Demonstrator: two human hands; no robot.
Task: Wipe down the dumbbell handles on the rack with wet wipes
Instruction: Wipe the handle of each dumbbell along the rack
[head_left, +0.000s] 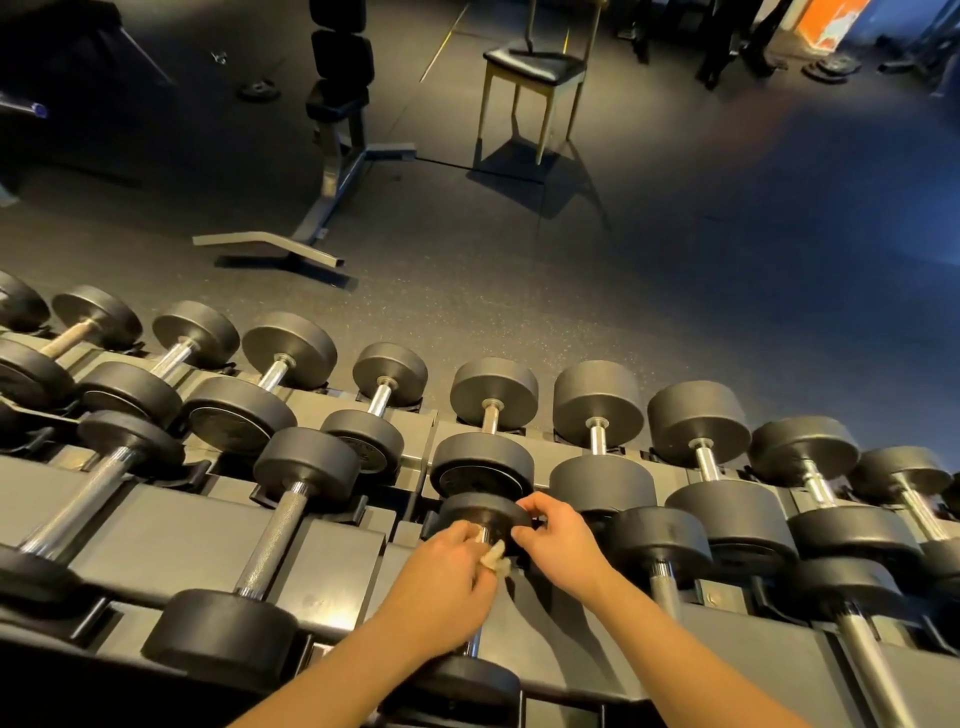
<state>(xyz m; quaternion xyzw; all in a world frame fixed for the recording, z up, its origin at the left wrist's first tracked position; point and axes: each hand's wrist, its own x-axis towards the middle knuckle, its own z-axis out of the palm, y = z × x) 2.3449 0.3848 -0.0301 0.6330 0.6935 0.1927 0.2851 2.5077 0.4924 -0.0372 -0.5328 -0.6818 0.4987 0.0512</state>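
Bare forearms reach up from below: the left hand (447, 574) curls round a crumpled white wet wipe (493, 557) against the chrome handle (483, 535) of a lower-tier dumbbell (470, 680), while the right hand (558, 540) grips its matte black, round far head (467, 513). Around them are a grey steel rack (208, 535) and speckled black rubber floor (519, 301), with a padded chair (535, 67) beyond.

We're seeing a dark speckled floor (519, 291), where a bench (340, 62) with black pads is standing on its grey metal frame. Right of it a black-seated chair (535, 65) is casting a shadow; a weight plate (258, 91) is lying left, an orange panel (831, 21) glowing far right.
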